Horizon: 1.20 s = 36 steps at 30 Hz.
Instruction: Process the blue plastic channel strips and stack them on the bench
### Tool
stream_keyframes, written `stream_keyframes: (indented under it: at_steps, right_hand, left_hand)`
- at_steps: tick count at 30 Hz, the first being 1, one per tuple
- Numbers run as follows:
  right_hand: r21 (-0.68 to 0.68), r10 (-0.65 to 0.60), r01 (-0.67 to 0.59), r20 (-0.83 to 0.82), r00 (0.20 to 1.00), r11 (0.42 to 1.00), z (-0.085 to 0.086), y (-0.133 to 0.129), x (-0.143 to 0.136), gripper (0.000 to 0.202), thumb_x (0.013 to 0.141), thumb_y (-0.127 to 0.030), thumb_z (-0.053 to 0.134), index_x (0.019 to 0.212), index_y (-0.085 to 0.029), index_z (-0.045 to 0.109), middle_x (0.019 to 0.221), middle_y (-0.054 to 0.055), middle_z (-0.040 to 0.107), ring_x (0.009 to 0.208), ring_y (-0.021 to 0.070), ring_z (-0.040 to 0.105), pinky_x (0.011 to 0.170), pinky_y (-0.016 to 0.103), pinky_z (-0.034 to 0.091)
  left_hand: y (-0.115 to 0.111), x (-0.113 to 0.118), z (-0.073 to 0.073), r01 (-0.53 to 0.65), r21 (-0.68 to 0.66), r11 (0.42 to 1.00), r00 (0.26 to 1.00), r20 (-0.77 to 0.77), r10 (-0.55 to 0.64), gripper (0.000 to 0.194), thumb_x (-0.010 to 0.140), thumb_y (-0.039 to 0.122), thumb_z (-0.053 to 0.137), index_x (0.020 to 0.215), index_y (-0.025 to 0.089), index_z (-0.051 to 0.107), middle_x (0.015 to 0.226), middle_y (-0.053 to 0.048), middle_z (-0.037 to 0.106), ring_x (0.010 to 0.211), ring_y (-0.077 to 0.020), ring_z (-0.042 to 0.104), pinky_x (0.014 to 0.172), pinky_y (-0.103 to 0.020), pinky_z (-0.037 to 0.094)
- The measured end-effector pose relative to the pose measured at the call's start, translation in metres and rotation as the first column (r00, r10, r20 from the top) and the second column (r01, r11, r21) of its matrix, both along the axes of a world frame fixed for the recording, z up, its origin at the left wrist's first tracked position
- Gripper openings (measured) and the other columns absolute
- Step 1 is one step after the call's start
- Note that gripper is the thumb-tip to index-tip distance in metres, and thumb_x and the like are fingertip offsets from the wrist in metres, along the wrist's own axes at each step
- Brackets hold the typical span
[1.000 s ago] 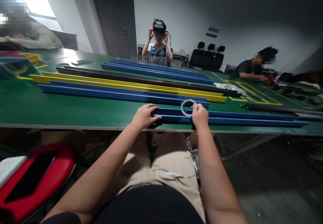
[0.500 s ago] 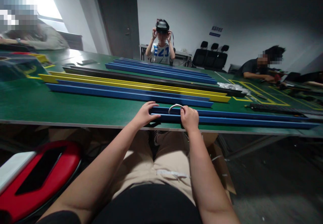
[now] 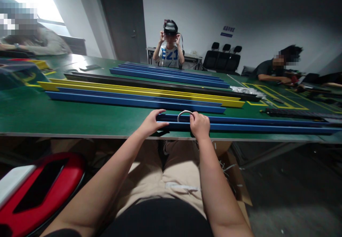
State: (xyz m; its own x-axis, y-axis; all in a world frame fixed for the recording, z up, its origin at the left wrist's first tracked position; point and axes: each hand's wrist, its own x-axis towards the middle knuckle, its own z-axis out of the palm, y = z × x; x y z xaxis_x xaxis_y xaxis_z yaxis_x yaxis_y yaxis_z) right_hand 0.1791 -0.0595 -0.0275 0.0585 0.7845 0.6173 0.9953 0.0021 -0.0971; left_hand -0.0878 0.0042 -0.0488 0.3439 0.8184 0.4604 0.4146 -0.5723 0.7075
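Two hands meet at one blue channel (image 3: 240, 123) on the green table's (image 3: 53, 116) near edge. Left hand (image 3: 151, 123) grips its end. Right hand (image 3: 200, 124) pinches a white ring (image 3: 184, 113), which arcs up just beyond the knuckles.

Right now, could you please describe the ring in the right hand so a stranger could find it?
On the green table, take the blue rail nearest the front edge. Near its left end, the right hand pinches a thin pale ring standing above it, the only round thing among the long straight rails.
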Motion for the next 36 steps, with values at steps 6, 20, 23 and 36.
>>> stream_keyframes:
  at_steps: [6, 20, 23, 36]
  right_hand:
    - [-0.012, -0.008, 0.008, -0.011, 1.000, 1.000, 0.001, 0.002, 0.000, 0.029, 0.103, -0.037, 0.041, 0.095, -0.020, 0.063, 0.087, 0.007, 0.070, 0.084, 0.0219, 0.058, 0.078, 0.034, 0.027]
    - [-0.035, -0.017, 0.017, 0.006, 1.000, 0.999, 0.004, 0.003, -0.001, 0.028, 0.103, -0.037, 0.041, 0.093, -0.020, 0.062, 0.087, 0.007, 0.070, 0.085, 0.0221, 0.058, 0.078, 0.034, 0.026]
    - [-0.035, -0.018, 0.018, 0.004, 1.000, 0.999, 0.003, 0.003, -0.001, 0.028, 0.103, -0.037, 0.041, 0.093, -0.020, 0.061, 0.087, 0.007, 0.070, 0.086, 0.0221, 0.058, 0.079, 0.034, 0.026]
    - [-0.028, -0.009, 0.008, -0.007, 1.000, 1.000, 0.004, 0.002, -0.002, 0.030, 0.103, -0.039, 0.042, 0.090, -0.020, 0.062, 0.087, 0.007, 0.070, 0.086, 0.0220, 0.058, 0.079, 0.034, 0.027]
  left_hand:
    - [0.002, 0.001, -0.001, 0.004, -0.012, 1.000, 1.000, 0.004, -0.004, 0.072, 0.074, 0.048, 0.081, 0.137, 0.022, 0.057, 0.136, -0.011, 0.062, 0.128, -0.0285, 0.057, 0.111, -0.046, 0.044]
    - [0.005, 0.001, -0.003, 0.026, 0.001, 1.000, 1.000, -0.005, -0.026, 0.067, 0.076, 0.050, 0.079, 0.134, 0.023, 0.059, 0.136, -0.010, 0.061, 0.128, -0.0280, 0.056, 0.112, -0.045, 0.043]
    - [0.005, 0.001, -0.002, 0.026, 0.000, 1.000, 1.000, -0.008, -0.026, 0.066, 0.076, 0.050, 0.079, 0.133, 0.024, 0.060, 0.135, -0.009, 0.061, 0.127, -0.0283, 0.057, 0.112, -0.045, 0.043]
    - [0.000, 0.002, 0.006, 0.043, 0.033, 0.999, 0.998, -0.053, -0.041, 0.057, 0.081, 0.049, 0.074, 0.130, 0.023, 0.062, 0.131, -0.010, 0.063, 0.125, -0.0277, 0.058, 0.111, -0.047, 0.044]
